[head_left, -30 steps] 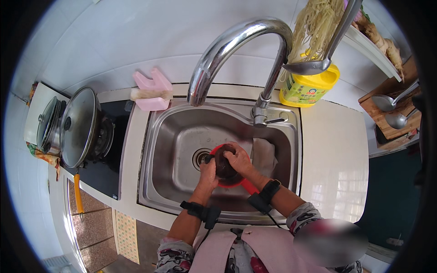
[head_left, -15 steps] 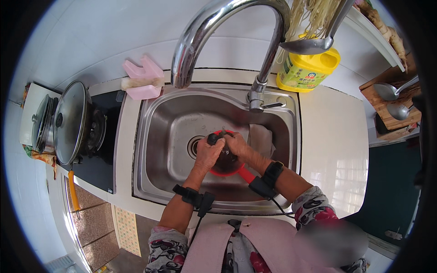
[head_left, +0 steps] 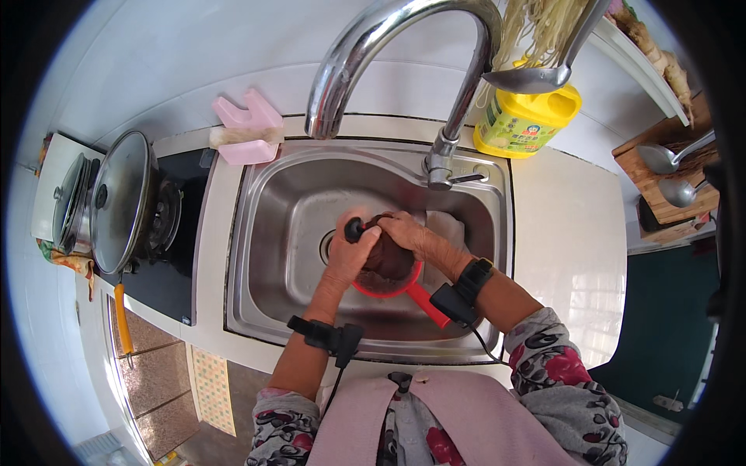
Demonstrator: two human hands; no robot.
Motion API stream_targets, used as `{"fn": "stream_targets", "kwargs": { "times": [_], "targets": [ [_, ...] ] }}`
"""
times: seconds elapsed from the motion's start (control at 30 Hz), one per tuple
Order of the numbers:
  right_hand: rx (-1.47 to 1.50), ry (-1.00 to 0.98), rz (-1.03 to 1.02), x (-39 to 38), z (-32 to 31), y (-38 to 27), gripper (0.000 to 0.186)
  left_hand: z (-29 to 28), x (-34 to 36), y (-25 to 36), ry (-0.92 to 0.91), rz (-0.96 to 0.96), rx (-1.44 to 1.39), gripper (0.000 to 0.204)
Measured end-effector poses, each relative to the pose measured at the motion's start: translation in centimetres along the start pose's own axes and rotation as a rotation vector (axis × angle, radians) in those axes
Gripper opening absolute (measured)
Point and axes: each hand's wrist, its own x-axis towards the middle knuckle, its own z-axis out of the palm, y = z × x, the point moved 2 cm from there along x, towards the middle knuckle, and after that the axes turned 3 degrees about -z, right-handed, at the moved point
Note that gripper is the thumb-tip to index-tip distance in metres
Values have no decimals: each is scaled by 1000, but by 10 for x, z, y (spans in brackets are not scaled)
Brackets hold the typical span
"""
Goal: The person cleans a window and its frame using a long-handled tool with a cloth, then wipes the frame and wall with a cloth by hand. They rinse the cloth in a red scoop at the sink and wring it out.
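In the sink my hands meet over a red long-handled water scoop (head_left: 423,299). My left hand (head_left: 353,252) is closed around a slim tool with a rounded black end (head_left: 354,228); the rest of the tool is hidden by fingers. A soft, dark reddish-brown mass (head_left: 388,256) lies at the scoop, under and between my hands; its kind cannot be made out. The fingers of my right hand (head_left: 412,233) are bent onto the mass's upper edge and grip it. Both wrists wear black straps with small boxes.
A chrome faucet (head_left: 365,46) arches over the steel sink (head_left: 272,233). A pale translucent item (head_left: 444,225) lies by my right hand. Behind stand a yellow jug (head_left: 517,120) and a pink holder (head_left: 250,132). A lidded pan (head_left: 123,206) sits left; a ladle (head_left: 536,78) hangs above.
My hands have shifted slightly, and more of the dark mass now shows between them. The scoop's handle has moved a little right and toward me.
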Motion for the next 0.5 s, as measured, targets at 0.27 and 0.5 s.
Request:
{"fn": "stream_targets", "kwargs": {
  "times": [0.27, 0.5],
  "targets": [
    [-134, -206, -393, -63, -2, -66, 67, -28, -1, 1, -41, -413, -881, 44],
    [-960, 29, -1466, -79, 31, -69, 63, -5, -14, 32, -149, -438, -1000, 47]
  ]
}}
